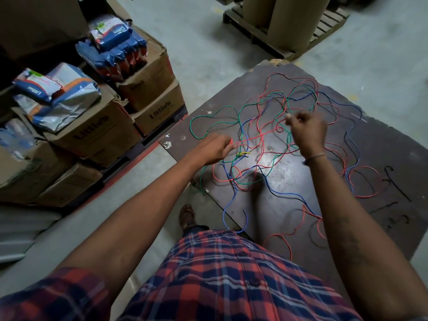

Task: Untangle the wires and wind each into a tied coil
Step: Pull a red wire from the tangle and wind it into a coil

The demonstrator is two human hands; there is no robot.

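Note:
A loose tangle of red, green and blue wires (266, 126) sprawls over a dark board table (382, 144). My left hand (214, 148) is low on the tangle's left side and pinches a red wire (249, 139) at the fingertips. My right hand (305, 130) is raised above the middle of the tangle with fingers curled; it is blurred and seems to pinch a thin wire. A small yellow tie (243, 154) lies just right of my left hand. Several black ties (397, 184) lie at the table's right side.
Stacked cardboard boxes (92, 133) with packets on top stand on a pallet to the left. A wooden pallet (284, 35) carrying brown rolls is beyond the table. Wire ends hang over the near table edge by my checked shirt. One foot shows on the concrete floor.

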